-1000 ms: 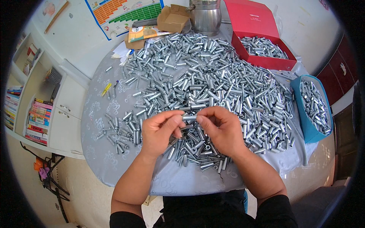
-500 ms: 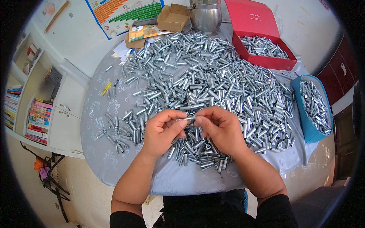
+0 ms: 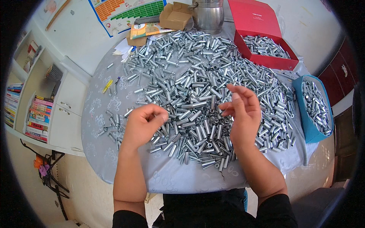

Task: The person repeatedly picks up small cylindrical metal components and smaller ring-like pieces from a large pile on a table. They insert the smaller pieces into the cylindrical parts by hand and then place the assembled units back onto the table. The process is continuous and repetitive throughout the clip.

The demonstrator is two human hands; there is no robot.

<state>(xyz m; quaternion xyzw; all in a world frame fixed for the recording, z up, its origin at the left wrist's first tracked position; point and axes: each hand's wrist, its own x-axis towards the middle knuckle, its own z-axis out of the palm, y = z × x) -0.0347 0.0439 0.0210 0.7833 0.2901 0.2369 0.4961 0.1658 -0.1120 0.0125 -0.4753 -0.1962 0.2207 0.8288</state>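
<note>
Hands that met half a second ago over a heap of metal parts now stand apart, the left hand at the heap's left edge, the right hand over its right half; the sleeve pinched between them no longer shows there. Left fingers curl against the thumb, and whether they hide a part cannot be told. Right fingers are spread and released, nothing visible in their grip. Shiny sleeves and rods, the heap spreads across a cloth-covered desk.

Stray parts left of the heap could roll away if a forearm brushes them, their round sides offering little hold. Piled loosely, the heap itself might slide under a careless push.

Behind the heap sit a small cardboard box, a metal canister, its contents hidden, and a lidded red box, open and holding similar parts. Right of the heap, a blue bin brims with more; a bump could spill it.
</note>
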